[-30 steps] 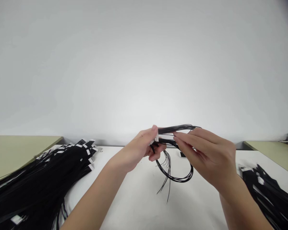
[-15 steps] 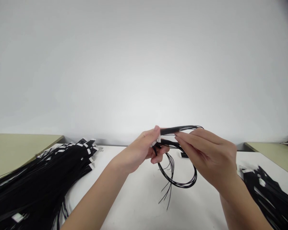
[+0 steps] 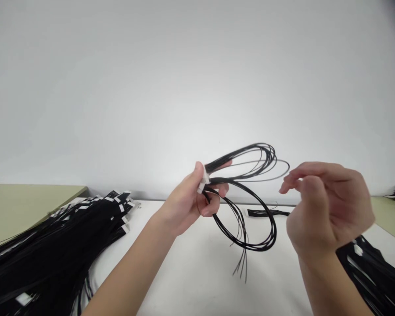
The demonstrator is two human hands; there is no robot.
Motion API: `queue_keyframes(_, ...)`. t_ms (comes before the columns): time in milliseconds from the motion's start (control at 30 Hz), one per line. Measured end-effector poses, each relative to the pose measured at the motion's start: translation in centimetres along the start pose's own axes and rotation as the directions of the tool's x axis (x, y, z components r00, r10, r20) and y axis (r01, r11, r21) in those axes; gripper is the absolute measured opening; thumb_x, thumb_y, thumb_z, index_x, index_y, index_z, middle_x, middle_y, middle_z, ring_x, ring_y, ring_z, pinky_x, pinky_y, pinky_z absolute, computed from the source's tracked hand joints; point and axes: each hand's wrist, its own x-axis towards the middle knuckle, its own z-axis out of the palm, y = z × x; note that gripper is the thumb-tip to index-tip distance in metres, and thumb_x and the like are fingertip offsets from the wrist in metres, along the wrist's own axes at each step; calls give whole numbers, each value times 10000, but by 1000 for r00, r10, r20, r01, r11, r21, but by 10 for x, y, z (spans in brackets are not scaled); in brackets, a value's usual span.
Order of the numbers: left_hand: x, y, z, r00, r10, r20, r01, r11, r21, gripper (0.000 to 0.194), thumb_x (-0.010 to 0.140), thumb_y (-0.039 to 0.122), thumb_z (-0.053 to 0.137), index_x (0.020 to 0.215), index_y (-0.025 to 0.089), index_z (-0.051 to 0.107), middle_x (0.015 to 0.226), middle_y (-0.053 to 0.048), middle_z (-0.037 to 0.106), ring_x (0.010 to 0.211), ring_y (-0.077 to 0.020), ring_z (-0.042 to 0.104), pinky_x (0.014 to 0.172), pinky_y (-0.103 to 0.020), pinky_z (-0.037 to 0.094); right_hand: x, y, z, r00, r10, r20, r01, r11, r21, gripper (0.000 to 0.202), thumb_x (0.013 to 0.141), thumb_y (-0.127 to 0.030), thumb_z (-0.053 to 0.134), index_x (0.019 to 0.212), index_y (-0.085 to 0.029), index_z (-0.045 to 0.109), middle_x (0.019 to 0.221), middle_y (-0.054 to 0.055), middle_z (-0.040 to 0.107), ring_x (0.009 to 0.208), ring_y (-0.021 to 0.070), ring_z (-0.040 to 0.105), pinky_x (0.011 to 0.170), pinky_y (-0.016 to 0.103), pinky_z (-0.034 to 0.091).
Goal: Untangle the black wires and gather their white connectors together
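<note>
My left hand (image 3: 194,197) grips a white connector (image 3: 203,180) between thumb and fingers, above the table. From the connector a looped bundle of thin black wires (image 3: 270,243) spreads to the right, one loop above and a larger one hanging below. Several loose wire ends dangle beneath it. To the right of the loops, my right hand (image 3: 329,206) is raised with its fingers curled and parted from the thumb, touching no wire.
A large pile of black wires with white connectors (image 3: 62,241) covers the left of the white table (image 3: 197,272). Another wire pile (image 3: 375,272) lies at right. One black harness (image 3: 266,213) lies near the back edge. Greenish surfaces flank both sides.
My right hand has let go of the wires and moved right, its fingers opening. The wire loops have spread out, and my left hand has shifted slightly left with the connector.
</note>
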Motion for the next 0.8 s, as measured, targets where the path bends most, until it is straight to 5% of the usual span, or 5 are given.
queue_keyframes(67,-1,1,1,1000,13,-19,-14,998,-55,478,936,577,331,1262,306,552,778,3,543,428,-21,345,508,-222,301,-1,1,1,991,129,-21,-127,989,71,72,875,-195,554,823,-206,603,782,44,557,618,149,523,491,294,414)
queue_keyframes(133,-1,2,2,1000,20,-22,-22,994,-104,491,928,599,327,1263,319,552,779,6,563,414,-18,338,502,-220,306,-1,2,3,949,244,197,-254,967,27,53,856,-223,596,813,-198,614,790,37,580,657,141,533,498,259,426)
queue_keyframes(233,-1,0,3,1000,25,-10,-27,990,-141,504,917,612,342,1269,317,550,822,-7,610,405,-19,339,494,-222,308,-1,-2,5,726,373,578,-414,908,-65,96,865,-273,600,831,-197,649,842,36,637,731,139,567,564,243,461)
queue_keyframes(333,-2,-5,3,999,24,36,-19,990,-143,490,916,613,342,1264,340,554,866,-15,642,407,-20,345,499,-224,300,-2,-9,8,571,414,709,-506,857,-93,148,879,-307,591,817,-198,670,841,27,662,739,135,584,610,253,466)
queue_keyframes(800,4,-13,4,985,-4,173,19,996,-87,569,880,663,359,1215,272,601,576,21,519,386,-37,288,435,-196,231,-1,-6,9,407,369,836,-632,774,-34,214,894,-332,581,752,-182,634,718,-5,590,693,112,498,621,250,390)
